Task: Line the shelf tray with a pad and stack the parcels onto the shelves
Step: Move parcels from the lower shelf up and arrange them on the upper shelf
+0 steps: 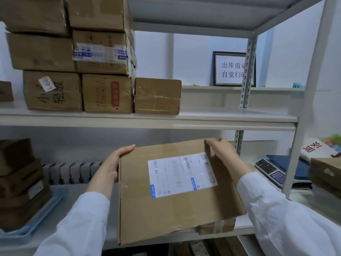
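I hold a flat cardboard parcel [166, 209] with a white shipping label in front of the lower shelf [243, 227]. My left hand [112, 163] grips its left edge, thumb on top. My right hand [223, 154] grips its far right corner. A smaller box [217, 227] peeks out beneath the parcel on the lower shelf. A blue pad [46, 209] lines that shelf at the left, with stacked brown boxes [20, 182] on it. The upper shelf [230, 119] carries several stacked parcels [103, 71] on its left half.
A framed sign [232, 69] stands behind the upper shelf. To the right of the white shelf post [302, 126] lie a scale with a keypad [271, 171], a blue folder, a booklet and a cardboard box [326, 174]. A radiator [73, 171] runs behind the lower shelf.
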